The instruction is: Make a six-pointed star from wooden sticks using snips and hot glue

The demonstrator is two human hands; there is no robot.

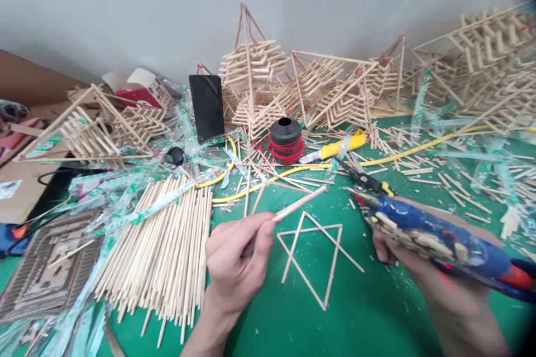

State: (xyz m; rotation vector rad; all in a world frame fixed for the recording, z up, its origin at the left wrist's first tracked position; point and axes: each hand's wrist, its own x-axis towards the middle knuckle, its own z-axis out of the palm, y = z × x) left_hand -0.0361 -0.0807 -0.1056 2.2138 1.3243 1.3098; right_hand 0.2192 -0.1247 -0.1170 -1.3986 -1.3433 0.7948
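Observation:
Between the thumb and fingers of my left hand (240,251) is a wooden stick (301,202), pointing up to the right. My right hand (422,268) is wrapped round a blue glue gun (435,228) crusted with dried glue and wood bits, its nozzle pointing left. On the green mat between the hands lie joined sticks forming a triangle (301,274), with two more sticks crossing over it in an inverted V (330,240). A large bundle of loose sticks (167,251) lies left of my left hand.
Stick-built pyramids (251,64) line the wall. A black phone (207,107), red string spool (286,142), yellow cutter (343,145) and black pliers (364,178) stand or lie ahead. A yellow cable (402,155) crosses the mat. Cardboard (54,268) and tape scraps are at left.

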